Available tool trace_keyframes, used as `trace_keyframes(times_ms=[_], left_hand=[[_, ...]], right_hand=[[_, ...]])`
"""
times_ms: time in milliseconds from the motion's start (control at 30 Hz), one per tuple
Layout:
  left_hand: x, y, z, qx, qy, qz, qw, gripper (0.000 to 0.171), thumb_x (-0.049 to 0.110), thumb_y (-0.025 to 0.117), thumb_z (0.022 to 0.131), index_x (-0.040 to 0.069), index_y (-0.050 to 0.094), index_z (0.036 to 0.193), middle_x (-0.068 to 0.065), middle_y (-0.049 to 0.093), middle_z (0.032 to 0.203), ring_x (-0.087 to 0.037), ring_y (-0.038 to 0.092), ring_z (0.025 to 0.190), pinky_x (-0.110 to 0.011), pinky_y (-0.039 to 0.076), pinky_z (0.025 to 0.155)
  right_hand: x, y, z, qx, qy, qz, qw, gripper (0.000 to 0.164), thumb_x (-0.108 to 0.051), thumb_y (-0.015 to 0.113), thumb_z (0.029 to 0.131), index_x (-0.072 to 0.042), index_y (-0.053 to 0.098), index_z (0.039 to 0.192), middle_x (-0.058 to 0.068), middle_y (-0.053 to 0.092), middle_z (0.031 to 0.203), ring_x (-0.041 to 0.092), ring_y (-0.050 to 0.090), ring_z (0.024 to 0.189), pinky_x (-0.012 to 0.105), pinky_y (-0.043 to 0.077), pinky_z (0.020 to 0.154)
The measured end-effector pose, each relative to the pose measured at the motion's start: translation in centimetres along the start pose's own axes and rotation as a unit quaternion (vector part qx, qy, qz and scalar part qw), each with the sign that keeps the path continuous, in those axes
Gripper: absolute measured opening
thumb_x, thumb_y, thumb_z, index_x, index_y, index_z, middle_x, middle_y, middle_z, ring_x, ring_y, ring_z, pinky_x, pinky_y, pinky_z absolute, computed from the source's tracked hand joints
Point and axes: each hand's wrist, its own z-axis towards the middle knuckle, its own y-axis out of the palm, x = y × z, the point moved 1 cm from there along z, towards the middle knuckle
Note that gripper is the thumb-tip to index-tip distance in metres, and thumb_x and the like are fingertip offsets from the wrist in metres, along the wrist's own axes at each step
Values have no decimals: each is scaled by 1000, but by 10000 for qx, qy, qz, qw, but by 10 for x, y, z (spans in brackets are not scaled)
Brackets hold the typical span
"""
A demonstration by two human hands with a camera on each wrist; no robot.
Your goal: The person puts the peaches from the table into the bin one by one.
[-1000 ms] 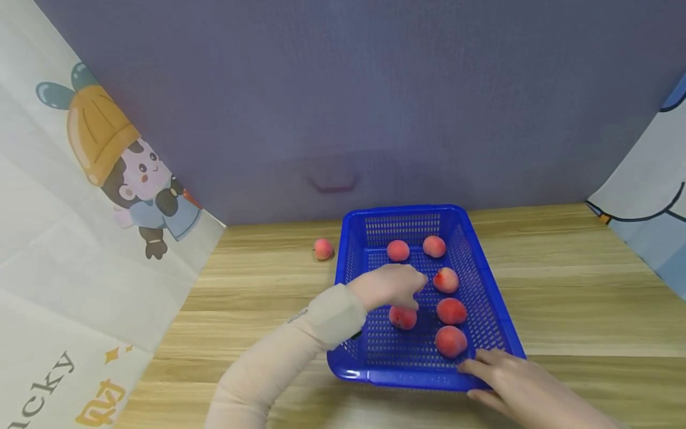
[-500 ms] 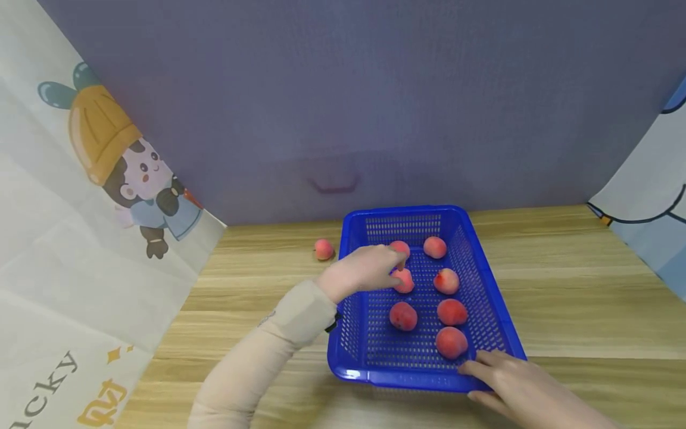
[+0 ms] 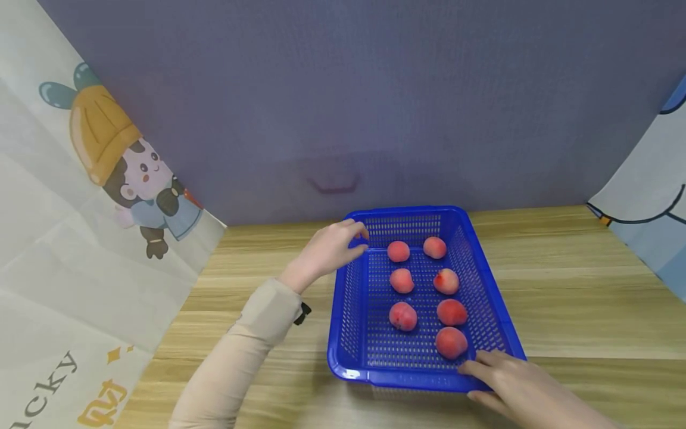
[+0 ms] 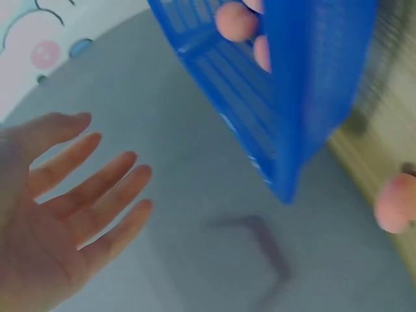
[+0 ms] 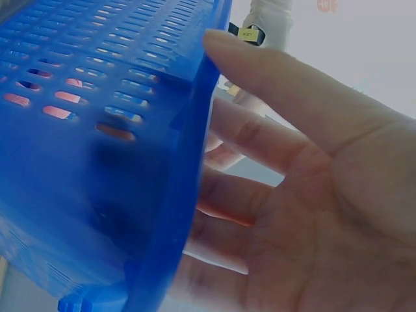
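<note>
A blue plastic basket (image 3: 407, 379) stands on the wooden table with several peaches in two rows inside. One peach (image 3: 402, 280) lies in the left row, and another, pale with a dark red patch (image 3: 446, 281), is in the right row. My left hand (image 3: 326, 249) hovers by the basket's far left rim; its fingers are spread and bare in the left wrist view. A loose peach (image 4: 396, 203) sits on the table there, hidden behind this hand in the head view. My right hand (image 3: 506, 378) grips the near right corner of the rim between thumb and fingers.
A grey-blue fabric panel (image 3: 343, 107) rises behind the table, close to the basket's far end. To the left hangs a white sheet (image 3: 69, 262) with a cartoon figure. Another printed sheet (image 3: 654, 196) is at the right. Wooden tabletop (image 3: 579, 286) extends beside the basket.
My left hand has let go of a peach in the left row and moved up and left, out over the basket's left rim. The right hand stays on the corner.
</note>
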Motion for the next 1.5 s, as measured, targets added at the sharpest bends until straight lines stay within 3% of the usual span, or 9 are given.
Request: trace_keyframes(times_ms=[200,367,600,800,1167,1500], left_hand=[[-31,9,-1,691,-498,-55,9964,16,17,61,81,10,62,96,-4,60,91,-19,59,82,-33,48,67],[-54,21,-2,956,-817,-231,9918,20,12,60,81,6,61,99,-9,60,96,-22,58,89,-36,48,73],[-76,38,1,831,-1066,-395,9900,26,10,61,81,1,58,105,-13,58,100,-27,58,90,-38,47,77],[-93,53,3,412,-1325,-319,9898,30,11,59,81,1,56,110,-16,55,105,-30,57,87,-41,47,76],[-116,81,5,-168,-1474,-185,9888,42,14,62,78,1,51,116,-18,50,111,-34,50,102,-42,42,87],[-126,100,4,41,-1405,-180,9899,46,14,66,74,-2,52,115,-23,49,113,-38,48,102,-44,41,88]], right_hand=[[0,-1,0,-65,67,59,9999,36,-38,58,81,-11,62,103,15,61,102,38,57,90,53,46,69],[-1,-1,1,-66,71,61,9999,36,-39,58,80,-11,62,103,16,61,102,38,57,90,53,46,69],[-1,0,0,-76,126,77,9999,36,-38,59,80,-11,62,103,17,61,102,39,57,91,53,46,69],[0,-1,0,-46,97,67,9999,35,-37,59,80,-11,62,103,16,61,102,39,56,91,54,46,69],[0,-1,1,-192,211,157,9995,37,-39,59,80,-11,62,104,16,61,103,39,56,92,53,46,70],[1,0,1,-128,121,81,9998,37,-40,58,80,-11,62,103,16,61,102,38,57,90,52,46,68]])
